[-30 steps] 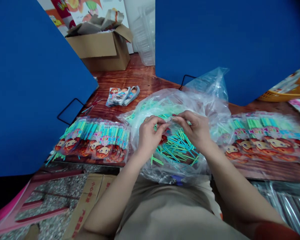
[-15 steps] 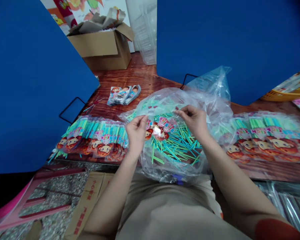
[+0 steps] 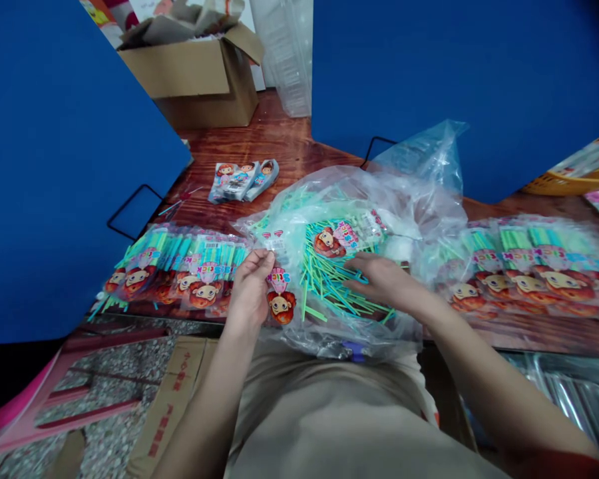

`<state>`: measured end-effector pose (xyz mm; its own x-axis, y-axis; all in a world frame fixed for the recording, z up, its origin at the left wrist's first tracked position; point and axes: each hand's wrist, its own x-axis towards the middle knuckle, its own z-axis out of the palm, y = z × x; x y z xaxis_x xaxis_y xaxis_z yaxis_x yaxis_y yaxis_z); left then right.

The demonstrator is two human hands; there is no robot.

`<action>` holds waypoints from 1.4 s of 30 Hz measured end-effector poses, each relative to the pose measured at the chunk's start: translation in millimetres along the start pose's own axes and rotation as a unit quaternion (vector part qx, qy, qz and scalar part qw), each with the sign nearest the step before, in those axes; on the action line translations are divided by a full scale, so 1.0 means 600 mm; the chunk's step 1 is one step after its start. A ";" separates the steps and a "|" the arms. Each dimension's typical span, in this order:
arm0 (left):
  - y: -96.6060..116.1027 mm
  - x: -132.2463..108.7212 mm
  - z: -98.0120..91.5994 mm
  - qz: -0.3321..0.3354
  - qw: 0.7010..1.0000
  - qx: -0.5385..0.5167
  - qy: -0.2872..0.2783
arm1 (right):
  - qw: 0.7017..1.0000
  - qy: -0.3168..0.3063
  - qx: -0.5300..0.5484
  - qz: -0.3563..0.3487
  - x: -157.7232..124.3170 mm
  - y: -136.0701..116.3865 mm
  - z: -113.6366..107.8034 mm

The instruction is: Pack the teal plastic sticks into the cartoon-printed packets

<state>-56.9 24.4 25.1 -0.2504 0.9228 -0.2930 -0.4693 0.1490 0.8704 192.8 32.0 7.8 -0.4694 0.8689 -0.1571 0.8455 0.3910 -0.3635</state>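
Observation:
My left hand (image 3: pixel 251 287) pinches the top edge of an empty printed packet (image 3: pixel 279 297) with a cartoon face, held at the left rim of a large clear plastic bag (image 3: pixel 339 199). My right hand (image 3: pixel 379 279) lies inside that bag with its fingers stretched flat over a heap of loose green sticks (image 3: pixel 339 286). Another printed packet (image 3: pixel 337 238) rests on the sticks just beyond my right hand.
Filled packets lie in overlapping rows on the wooden table to the left (image 3: pixel 180 269) and right (image 3: pixel 529 273). Three small packets (image 3: pixel 243 179) lie farther back. A cardboard box (image 3: pixel 199 73) stands behind, blue panels flank the table, and a yellow basket (image 3: pixel 574 179) sits far right.
My hands have drawn apart. The left one carried a packet down and leftwards to the bag's rim. The right one let go and dropped flat onto the green sticks.

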 end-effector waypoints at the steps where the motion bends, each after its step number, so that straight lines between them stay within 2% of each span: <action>1: -0.002 -0.002 0.000 -0.007 1.000 -0.002 0.004 | 0.999 -0.021 -0.028 0.016 0.000 -0.002 0.005; 6: -0.009 -0.012 0.008 -0.034 0.999 0.011 -0.016 | 0.994 -0.048 -0.074 0.071 0.024 -0.005 0.013; 10: -0.010 -0.022 0.016 -0.043 0.998 0.031 -0.046 | 0.991 -0.074 -0.089 0.061 0.037 -0.011 0.008; 14: -0.012 -0.025 0.018 -0.066 0.997 0.024 -0.043 | 0.990 -0.100 -0.087 0.054 0.040 -0.014 0.008; 20: -0.019 -0.016 0.010 -0.107 0.994 0.000 -0.022 | 0.991 -0.098 -0.083 0.042 0.036 -0.001 0.010; 26: -0.032 -0.019 0.011 -0.086 0.996 0.007 -0.027 | 0.994 -0.083 -0.068 0.029 0.031 0.016 0.019; 30: -0.036 -0.028 0.016 -0.053 0.996 0.046 -0.050 | 0.999 -0.045 -0.017 0.010 0.022 0.028 0.021; 33: -0.037 -0.028 0.015 -0.027 0.996 0.067 -0.050 | 0.996 0.003 0.091 0.013 0.013 0.041 0.016; 36: -0.038 -0.025 0.011 -0.010 0.997 0.064 -0.033 | 0.971 0.106 0.212 0.030 0.008 0.046 0.021; 38: -0.038 -0.023 0.010 -0.012 0.997 0.061 -0.033 | 0.945 0.185 0.267 0.042 0.007 0.042 0.032; 39: -0.039 -0.023 0.010 -0.016 0.997 0.059 -0.036 | 0.936 0.206 0.283 0.043 0.007 0.038 0.039; 42: -0.039 -0.025 0.012 -0.028 0.998 0.045 -0.033 | 0.940 0.188 0.282 0.046 0.007 0.026 0.057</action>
<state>-36.1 9.7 12.3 -0.1686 0.9331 -0.3177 -0.4015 0.2294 0.8867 195.4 31.3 -30.0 -0.1878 0.9784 0.0863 0.5596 0.1787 -0.8093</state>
